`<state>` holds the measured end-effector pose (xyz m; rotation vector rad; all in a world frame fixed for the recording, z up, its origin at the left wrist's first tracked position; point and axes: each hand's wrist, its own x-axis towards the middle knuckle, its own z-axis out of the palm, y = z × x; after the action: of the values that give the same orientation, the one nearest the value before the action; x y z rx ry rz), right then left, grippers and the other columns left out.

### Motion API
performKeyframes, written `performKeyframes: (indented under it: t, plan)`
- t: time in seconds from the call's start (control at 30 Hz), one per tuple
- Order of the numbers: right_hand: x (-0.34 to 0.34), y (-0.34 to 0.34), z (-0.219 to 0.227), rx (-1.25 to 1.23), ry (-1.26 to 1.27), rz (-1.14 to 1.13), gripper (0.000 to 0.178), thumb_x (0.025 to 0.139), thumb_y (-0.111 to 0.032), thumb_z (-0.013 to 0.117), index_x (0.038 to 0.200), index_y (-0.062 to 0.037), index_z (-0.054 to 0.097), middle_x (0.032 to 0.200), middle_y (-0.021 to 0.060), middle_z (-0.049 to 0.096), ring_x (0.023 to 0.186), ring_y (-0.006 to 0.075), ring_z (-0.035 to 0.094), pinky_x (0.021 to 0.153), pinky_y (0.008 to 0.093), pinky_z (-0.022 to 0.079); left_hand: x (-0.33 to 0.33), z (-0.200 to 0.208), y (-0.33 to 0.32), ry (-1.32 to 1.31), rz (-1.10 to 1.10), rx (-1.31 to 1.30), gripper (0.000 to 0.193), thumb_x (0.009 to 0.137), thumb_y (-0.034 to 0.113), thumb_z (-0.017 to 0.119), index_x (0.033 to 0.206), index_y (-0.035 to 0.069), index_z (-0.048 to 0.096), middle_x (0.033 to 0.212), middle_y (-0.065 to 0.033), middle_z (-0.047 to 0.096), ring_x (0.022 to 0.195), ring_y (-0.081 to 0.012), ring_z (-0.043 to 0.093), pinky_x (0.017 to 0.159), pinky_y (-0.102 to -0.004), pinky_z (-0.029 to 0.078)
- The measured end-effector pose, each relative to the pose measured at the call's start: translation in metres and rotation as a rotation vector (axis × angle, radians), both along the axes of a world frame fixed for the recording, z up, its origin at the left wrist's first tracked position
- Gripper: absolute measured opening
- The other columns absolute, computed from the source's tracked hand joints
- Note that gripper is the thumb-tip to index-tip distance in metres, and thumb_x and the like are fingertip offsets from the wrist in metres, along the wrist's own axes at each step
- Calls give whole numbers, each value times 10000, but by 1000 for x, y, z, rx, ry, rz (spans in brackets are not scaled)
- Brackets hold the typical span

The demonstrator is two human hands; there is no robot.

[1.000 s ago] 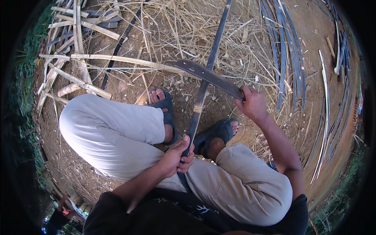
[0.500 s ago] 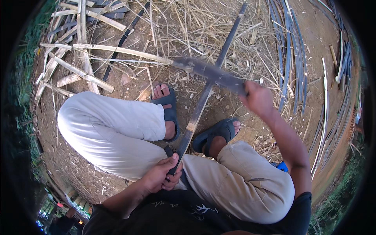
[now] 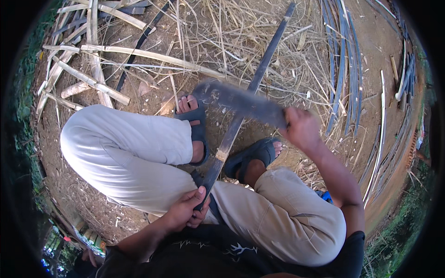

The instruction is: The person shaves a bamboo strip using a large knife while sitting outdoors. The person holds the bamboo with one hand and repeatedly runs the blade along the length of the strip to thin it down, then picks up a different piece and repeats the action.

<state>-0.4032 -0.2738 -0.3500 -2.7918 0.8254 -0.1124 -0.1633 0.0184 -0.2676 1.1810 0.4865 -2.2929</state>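
Observation:
My left hand is closed around the near end of a long dark bamboo strip, close to my lap. From there the strip slants away to the upper right, between my feet and over the ground. A pale bare patch shows on it in front of my shins. My right hand grips the handle end of a machete with a broad dark blade, blurred by motion. The blade lies across the strip about midway along, its tip pointing left over my left sandal. Contact between blade and strip cannot be made out for certain.
Thin shavings litter the dirt ahead. Split pale bamboo pieces are heaped at the upper left, and dark strips lie in a bundle at the right. My right sandal and both bent knees flank the strip.
My right hand has drawn the machete along the strip toward my body, slightly left. My left hand keeps its hold on the strip. The whole view has shifted slightly.

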Motion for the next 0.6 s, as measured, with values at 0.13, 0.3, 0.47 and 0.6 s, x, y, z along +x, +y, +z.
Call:
performKeyframes:
  t: [0.13,0.3,0.47,0.6]
  plan:
    - [4,19,-9,-31,-104,220,274,594,-88,653,845,-96,542,640,71,538,627,253,616,582,375,474,1,9,5,-101,-26,14,455,1002,555,397,864,126,455,581,24,347,438,-67,268,401,-233,208]
    - [-18,-68,-36,59,155,-381,225,831,-250,666,855,-49,568,685,165,643,629,331,667,592,467,537,15,35,14,-191,-74,74,450,1006,543,405,856,125,476,586,15,369,454,-72,296,407,-233,222]
    - [-6,-49,-23,-9,109,-153,203,788,-235,693,862,-77,589,643,116,610,561,301,627,581,417,514,25,40,9,-308,-181,76,456,1003,544,413,856,122,502,588,16,421,445,-75,345,406,-232,251]
    - [14,-24,-28,-92,-196,224,194,707,-191,706,849,-119,594,627,76,565,502,264,574,592,352,484,28,38,25,-349,-200,109,460,1001,546,416,864,119,517,585,17,438,445,-71,369,405,-229,268]
